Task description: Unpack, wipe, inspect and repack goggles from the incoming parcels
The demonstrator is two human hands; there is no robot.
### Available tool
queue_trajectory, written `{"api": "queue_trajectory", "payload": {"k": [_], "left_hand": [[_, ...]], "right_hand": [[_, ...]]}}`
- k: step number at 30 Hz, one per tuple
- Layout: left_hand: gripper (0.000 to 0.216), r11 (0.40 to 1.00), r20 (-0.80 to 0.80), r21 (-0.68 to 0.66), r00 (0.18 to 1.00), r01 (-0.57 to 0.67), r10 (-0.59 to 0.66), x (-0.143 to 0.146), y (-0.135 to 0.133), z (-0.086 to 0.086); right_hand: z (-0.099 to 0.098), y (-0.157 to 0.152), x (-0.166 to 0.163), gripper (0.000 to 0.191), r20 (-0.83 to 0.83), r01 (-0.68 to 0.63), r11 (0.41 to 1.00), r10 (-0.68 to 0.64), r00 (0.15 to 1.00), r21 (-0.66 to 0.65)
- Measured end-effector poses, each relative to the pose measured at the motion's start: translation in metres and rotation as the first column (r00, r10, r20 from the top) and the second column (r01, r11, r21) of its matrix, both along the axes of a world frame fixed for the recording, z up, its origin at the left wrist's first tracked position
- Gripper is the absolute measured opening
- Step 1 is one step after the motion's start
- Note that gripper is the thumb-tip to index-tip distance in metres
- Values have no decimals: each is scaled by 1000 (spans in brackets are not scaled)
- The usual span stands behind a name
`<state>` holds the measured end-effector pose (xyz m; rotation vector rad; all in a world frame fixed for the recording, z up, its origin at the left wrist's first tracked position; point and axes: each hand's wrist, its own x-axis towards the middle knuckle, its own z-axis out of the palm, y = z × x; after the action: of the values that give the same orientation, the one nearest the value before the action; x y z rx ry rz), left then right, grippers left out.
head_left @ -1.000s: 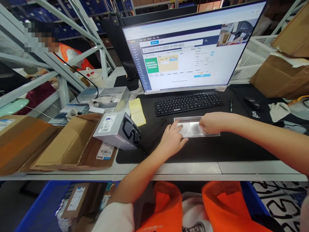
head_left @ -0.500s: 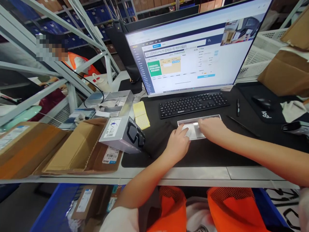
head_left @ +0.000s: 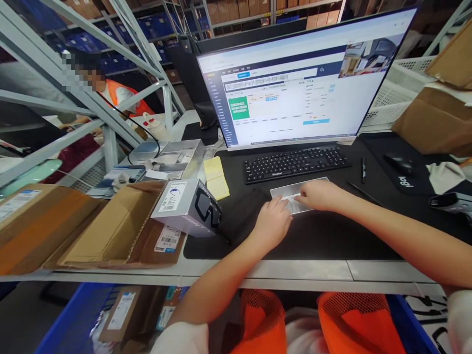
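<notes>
On the black desk mat lies a flat, shiny silver rectangle (head_left: 282, 191) with a pale edge; I cannot tell whether it is a pouch or a box part. My left hand (head_left: 273, 221) rests on its near left corner, fingers stretched out over a whitish patch. My right hand (head_left: 320, 195) is curled over its right side, fingertips pressed down near the left fingers; anything pinched there is hidden. Left of my left hand are a crumpled black cloth or pouch (head_left: 241, 214) and a silver goggles box (head_left: 186, 206) with a barcode label.
Behind my hands are a black keyboard (head_left: 295, 162) and a lit monitor (head_left: 280, 88). Pens (head_left: 363, 169), a mouse (head_left: 398, 162) and a scanner-like device (head_left: 452, 201) lie right. Yellow notes (head_left: 216, 178) and an opened carton (head_left: 106, 223) are left. A person in orange (head_left: 123, 96) sits beyond the frame.
My right hand has shifted slightly left over the silver rectangle, its fingertips closer to my left hand. The left hand stays nearly in place. A beige pop-up panel on the monitor has gone.
</notes>
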<state>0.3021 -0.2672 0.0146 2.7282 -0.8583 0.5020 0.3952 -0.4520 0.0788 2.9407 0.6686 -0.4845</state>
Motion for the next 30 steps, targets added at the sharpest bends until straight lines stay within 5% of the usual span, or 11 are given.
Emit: {"api": "queue_trajectory", "payload": {"k": [9, 16, 19, 23, 26, 29, 30], "left_hand": [[17, 1000, 35, 5, 999, 20, -20, -8, -4, 0], [19, 1000, 26, 31, 1000, 2, -3, -8, -3, 3], [19, 999, 26, 45, 1000, -14, 13, -9, -3, 5], [19, 999, 6, 30, 1000, -15, 15, -9, -4, 5], [21, 1000, -21, 22, 1000, 2, -1, -9, -3, 4], [20, 1000, -24, 22, 1000, 16, -16, -9, -4, 4], [19, 1000, -21, 24, 1000, 20, -19, -9, -4, 4]], "right_hand": [[-18, 24, 7, 48, -233, 93, 996, -89, 968, 8], [-14, -1, 8, 38, -245, 159, 931, -79, 966, 329], [-6, -10, -6, 38, -165, 157, 922, -103, 981, 354], [14, -39, -42, 37, 166, 92, 885, -186, 968, 456], [28, -92, -51, 32, 380, 172, 793, -455, 805, 585], [24, -163, -26, 30, 276, 372, 562, -756, 594, 739], [18, -185, -15, 32, 230, 468, 527, -801, 553, 710]]}}
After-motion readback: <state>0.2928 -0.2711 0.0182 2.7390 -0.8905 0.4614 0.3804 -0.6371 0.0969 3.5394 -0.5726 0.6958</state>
